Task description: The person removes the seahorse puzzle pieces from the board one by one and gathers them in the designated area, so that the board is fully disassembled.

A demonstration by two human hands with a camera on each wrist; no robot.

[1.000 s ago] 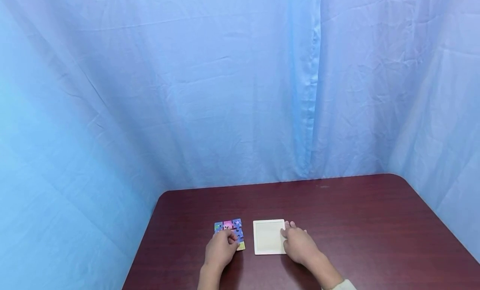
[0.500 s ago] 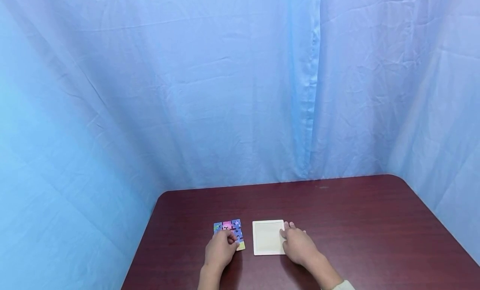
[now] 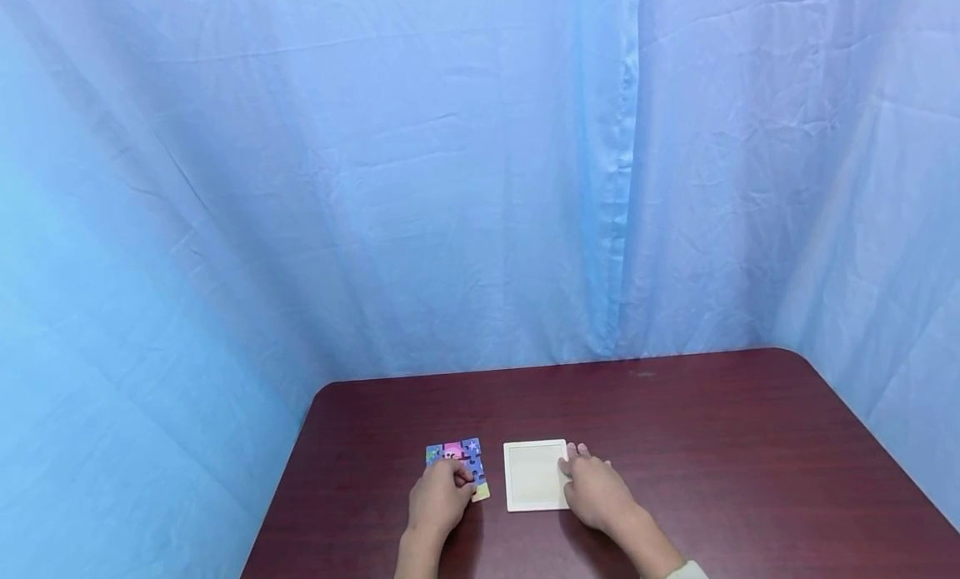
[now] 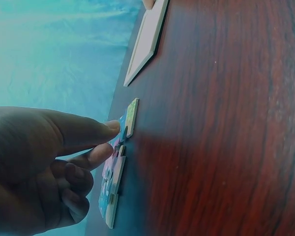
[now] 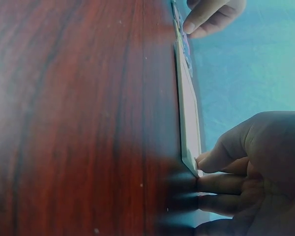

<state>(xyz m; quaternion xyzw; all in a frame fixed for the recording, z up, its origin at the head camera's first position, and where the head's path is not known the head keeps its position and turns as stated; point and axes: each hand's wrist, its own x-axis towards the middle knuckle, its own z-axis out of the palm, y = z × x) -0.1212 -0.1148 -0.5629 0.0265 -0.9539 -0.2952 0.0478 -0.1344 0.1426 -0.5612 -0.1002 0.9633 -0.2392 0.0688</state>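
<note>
On the left of the table lies a small jigsaw puzzle (image 3: 474, 448) with blue, pink and yellow-green pieces; thin gaps show between some of them. My left hand (image 3: 438, 497) covers its near left part, thumb and forefinger pinching at a blue puzzle piece (image 4: 123, 121) by the near edge; the other fingers curl inward. How firmly the piece is held is hard to see. To the right lies a cream square puzzle tray (image 3: 534, 476) with a raised rim. Across its right rim rests my right hand (image 3: 600, 491), thumb and forefinger touching it, remaining fingers extended beyond the edge.
A dark red-brown wooden table (image 3: 675, 446) with rounded far corners carries everything. Pale blue curtains (image 3: 450, 187) hang behind it and along both sides. A narrow strip of table separates the puzzle from the tray.
Both hands keep their places on the puzzle and the tray. Only a very slight shift of the whole scene shows in the head view.
</note>
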